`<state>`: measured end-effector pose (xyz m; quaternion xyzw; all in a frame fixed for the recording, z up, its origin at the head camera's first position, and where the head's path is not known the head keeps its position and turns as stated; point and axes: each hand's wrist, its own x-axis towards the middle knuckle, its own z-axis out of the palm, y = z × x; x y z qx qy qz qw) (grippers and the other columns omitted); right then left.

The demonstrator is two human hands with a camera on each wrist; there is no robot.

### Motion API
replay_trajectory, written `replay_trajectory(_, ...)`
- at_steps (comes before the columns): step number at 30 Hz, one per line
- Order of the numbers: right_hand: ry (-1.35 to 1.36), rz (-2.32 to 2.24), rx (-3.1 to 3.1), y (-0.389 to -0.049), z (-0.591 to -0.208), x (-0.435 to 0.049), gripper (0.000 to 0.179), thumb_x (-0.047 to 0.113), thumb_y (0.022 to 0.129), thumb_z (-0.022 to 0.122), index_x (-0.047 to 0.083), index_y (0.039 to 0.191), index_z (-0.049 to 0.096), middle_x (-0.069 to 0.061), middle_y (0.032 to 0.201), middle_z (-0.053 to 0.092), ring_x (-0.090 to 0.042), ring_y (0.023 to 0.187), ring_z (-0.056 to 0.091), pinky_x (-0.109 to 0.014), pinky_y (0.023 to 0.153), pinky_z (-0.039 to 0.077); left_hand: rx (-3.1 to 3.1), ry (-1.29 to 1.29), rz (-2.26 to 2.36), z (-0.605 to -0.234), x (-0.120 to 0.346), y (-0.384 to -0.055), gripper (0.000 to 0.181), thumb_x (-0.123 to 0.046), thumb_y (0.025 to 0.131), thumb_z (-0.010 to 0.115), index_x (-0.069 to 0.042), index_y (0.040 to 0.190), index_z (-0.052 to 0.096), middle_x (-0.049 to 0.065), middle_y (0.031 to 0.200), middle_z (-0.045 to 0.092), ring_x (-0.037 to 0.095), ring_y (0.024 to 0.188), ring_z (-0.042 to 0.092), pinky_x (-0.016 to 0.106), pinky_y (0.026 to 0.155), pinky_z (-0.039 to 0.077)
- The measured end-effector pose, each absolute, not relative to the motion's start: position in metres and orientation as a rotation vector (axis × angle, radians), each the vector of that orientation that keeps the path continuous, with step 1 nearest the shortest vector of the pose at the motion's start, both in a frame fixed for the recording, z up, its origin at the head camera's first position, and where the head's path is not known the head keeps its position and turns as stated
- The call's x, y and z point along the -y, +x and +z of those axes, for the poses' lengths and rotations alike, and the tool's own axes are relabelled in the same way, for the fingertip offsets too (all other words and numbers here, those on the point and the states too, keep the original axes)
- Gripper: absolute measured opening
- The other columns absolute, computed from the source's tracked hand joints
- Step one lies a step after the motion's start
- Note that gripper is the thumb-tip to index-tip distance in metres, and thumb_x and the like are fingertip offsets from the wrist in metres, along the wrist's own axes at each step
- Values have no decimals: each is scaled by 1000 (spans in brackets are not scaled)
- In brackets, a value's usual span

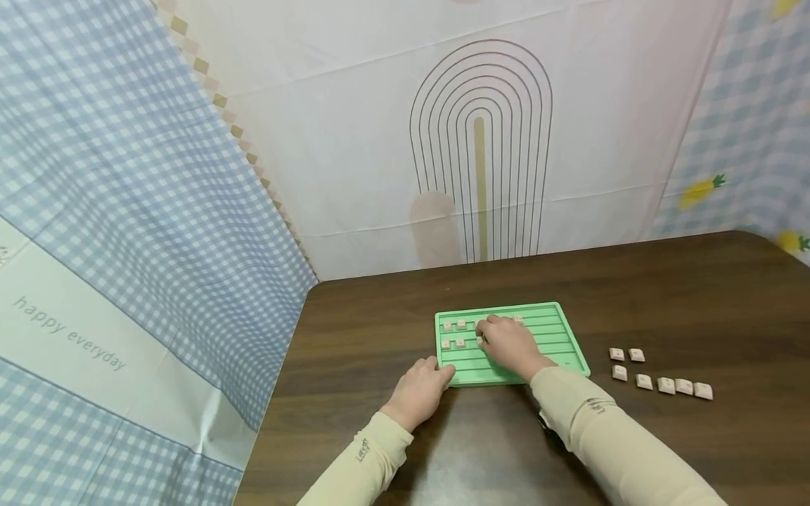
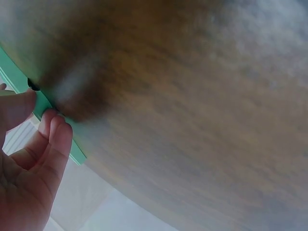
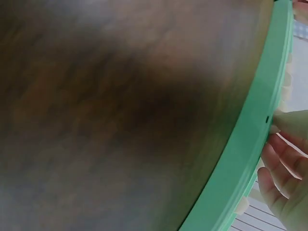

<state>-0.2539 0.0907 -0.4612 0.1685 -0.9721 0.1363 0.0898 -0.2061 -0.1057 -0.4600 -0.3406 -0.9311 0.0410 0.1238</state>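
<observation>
Sitting within right grip (image 1: 509,344): pale keycap (image 3: 274,129)

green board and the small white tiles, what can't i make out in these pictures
- Marks on the white tiles: too small to read in the head view.
- Part of the green board, and any tiles there: hidden by the right hand in the head view.
- Grain of the table: blurred in the left wrist view.
- Rest of the right sleeve: cut off by the head view's bottom edge.
</observation>
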Motion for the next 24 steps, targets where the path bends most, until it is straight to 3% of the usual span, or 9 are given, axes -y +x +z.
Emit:
replay_trajectory(9, 542, 385, 2851, -243, -446, -110, 13, 16, 85, 64, 8, 95, 66, -6, 91, 64, -23, 84, 61, -38, 69, 52, 2738, -977, 67, -455, 107, -204, 6, -18, 90, 59, -15, 87, 54, 2, 79, 55, 16, 69, 51, 21, 58, 44)
replay_trajectory(17, 428, 341, 2882, -220, -425, -195, 14, 16, 84, 65, 9, 96, 66, -6, 90, 64, -23, 80, 60, -38, 59, 49, 2826, -952, -25, -453, 104, -204, 5, -16, 89, 59, -13, 92, 56, 5, 78, 54, 18, 66, 50, 24, 60, 44)
replay_trajectory(24, 261, 396, 3006, -195, -425, -269, 14, 20, 88, 60, 9, 97, 65, -6, 88, 62, -19, 73, 57, -35, 54, 44, 2848, -956, -96, -452, 104, -205, 19, -26, 86, 64, -13, 83, 51, 3, 72, 49, 18, 62, 45, 25, 60, 41)
